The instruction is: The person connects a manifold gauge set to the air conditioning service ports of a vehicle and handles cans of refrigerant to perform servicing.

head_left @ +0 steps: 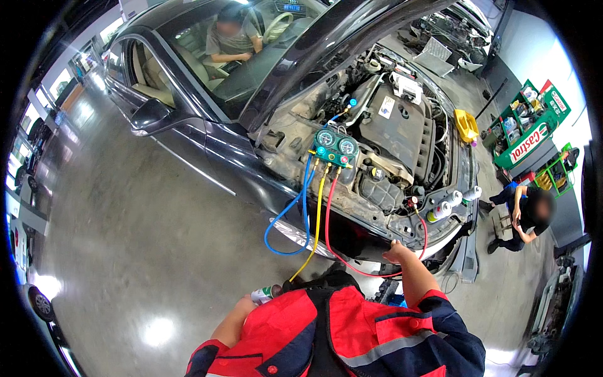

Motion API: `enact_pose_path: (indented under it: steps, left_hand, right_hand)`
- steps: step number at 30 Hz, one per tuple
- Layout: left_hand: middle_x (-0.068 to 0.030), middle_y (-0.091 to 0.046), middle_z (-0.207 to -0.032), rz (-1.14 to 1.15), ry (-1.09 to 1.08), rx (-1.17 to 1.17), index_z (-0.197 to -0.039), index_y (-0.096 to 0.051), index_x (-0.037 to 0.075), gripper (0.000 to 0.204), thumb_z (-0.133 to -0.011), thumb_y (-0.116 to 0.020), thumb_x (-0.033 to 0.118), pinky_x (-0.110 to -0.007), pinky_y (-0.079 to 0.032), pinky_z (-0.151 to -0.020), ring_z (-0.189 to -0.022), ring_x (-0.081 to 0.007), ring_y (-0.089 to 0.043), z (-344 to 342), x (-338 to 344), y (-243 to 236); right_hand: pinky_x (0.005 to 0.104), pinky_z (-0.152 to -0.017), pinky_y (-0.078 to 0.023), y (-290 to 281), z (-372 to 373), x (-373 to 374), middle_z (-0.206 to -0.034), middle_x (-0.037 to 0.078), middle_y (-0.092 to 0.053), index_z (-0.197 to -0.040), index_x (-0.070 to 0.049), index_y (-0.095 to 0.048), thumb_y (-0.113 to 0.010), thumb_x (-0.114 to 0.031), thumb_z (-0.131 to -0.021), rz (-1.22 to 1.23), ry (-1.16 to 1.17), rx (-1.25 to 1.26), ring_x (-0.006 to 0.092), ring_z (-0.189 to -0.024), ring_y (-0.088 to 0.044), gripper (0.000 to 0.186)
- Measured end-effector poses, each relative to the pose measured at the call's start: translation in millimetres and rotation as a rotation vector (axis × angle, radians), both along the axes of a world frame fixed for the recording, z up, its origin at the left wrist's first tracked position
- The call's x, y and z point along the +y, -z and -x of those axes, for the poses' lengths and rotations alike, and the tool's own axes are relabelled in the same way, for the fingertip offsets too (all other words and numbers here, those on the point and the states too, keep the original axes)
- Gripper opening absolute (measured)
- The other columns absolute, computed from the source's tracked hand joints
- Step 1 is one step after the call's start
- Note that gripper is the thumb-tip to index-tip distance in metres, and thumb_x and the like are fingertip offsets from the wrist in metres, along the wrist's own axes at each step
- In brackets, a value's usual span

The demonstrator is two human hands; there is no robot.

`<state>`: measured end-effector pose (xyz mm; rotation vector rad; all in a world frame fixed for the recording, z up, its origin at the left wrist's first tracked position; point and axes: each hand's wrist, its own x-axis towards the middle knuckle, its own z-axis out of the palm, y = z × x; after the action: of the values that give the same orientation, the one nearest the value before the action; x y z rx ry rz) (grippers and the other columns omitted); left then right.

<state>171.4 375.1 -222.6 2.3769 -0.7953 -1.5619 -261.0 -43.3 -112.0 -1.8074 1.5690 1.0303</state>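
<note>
A small white-and-green can (pixel 269 293) lies tilted low in front of the person's body, near the lower end of the yellow hose (pixel 319 213) (whether the two join is hidden). The left hand (pixel 246 304) has its grip closed around the can's near end, though most of the fingers are out of sight. The can looks stiff-walled and fairly light, probably smooth enough to slip in oily fingers; the round body seems the place to hold, leaving any fitting at its far end unstrained. The yellow hose climbs to a gauge manifold (pixel 335 148) hanging over the engine bay, with a blue hose (pixel 266 232) and a red hose (pixel 328 220) beside it. The right hand (pixel 397 252) is at the dark car's (pixel 242 160) front edge; I cannot tell whether its grip holds anything. Farther along stand more cans (pixel 440 212).
</note>
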Motion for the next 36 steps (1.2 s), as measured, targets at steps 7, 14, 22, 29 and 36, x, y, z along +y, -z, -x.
enact_pose_path:
  steps: [7,14,22,29,36]
  left_hand:
    - [-0.0232,-0.066,-0.112,0.018,-0.021,-0.017,-0.111,-0.067,0.006,0.066,-0.06,-0.08,0.047,-0.041,-0.049,-0.092,-0.109,-0.0349,-0.063,1,-1,-13]
    - [-0.0229,-0.067,-0.11,0.025,-0.078,-0.053,-0.109,-0.068,0.007,0.062,-0.061,-0.079,0.045,-0.041,-0.049,-0.091,-0.107,-0.0349,-0.064,16,-18,-70]
    - [-0.016,-0.069,-0.108,0.005,-0.01,-0.028,-0.116,-0.062,0.003,0.062,-0.071,-0.08,0.043,-0.037,-0.048,-0.088,-0.101,-0.025,-0.063,11,-10,-62]
    - [-0.0177,-0.067,-0.11,-0.017,0.004,-0.033,-0.117,-0.061,0.002,0.066,-0.07,-0.079,0.045,-0.038,-0.048,-0.089,-0.103,-0.0269,-0.062,8,-8,-49]
    - [-0.0194,-0.065,-0.113,-0.031,0.021,-0.036,-0.119,-0.06,0.001,0.07,-0.069,-0.079,0.046,-0.039,-0.047,-0.091,-0.106,-0.0289,-0.061,5,-9,-39]
  right_hand:
    - [0.0427,-0.113,-0.03,19,6,-4,-0.158,0.021,-0.013,-0.152,-0.001,-0.01,-0.062,-0.049,-0.084,0.033,0.044,-0.027,0.037,-0.142,-0.027,0.098]
    - [0.0425,-0.113,-0.03,11,1,-1,-0.159,0.02,-0.011,-0.152,-0.002,-0.008,-0.061,-0.049,-0.085,0.05,0.065,-0.02,0.0379,-0.142,-0.028,0.098]
    - [0.0441,-0.112,-0.031,15,4,-2,-0.158,0.021,-0.012,-0.152,-0.001,-0.009,-0.062,-0.049,-0.085,0.048,0.04,-0.054,0.0387,-0.14,-0.03,0.097]
    - [0.0449,-0.111,-0.032,16,5,-1,-0.158,0.02,-0.012,-0.152,-0.002,-0.008,-0.061,-0.05,-0.086,0.059,0.038,-0.025,0.0389,-0.14,-0.03,0.097]
    - [0.0457,-0.112,-0.031,10,2,0,-0.159,0.019,-0.012,-0.152,-0.003,-0.007,-0.06,-0.051,-0.087,0.015,0.002,-0.003,0.0395,-0.14,-0.03,0.097]
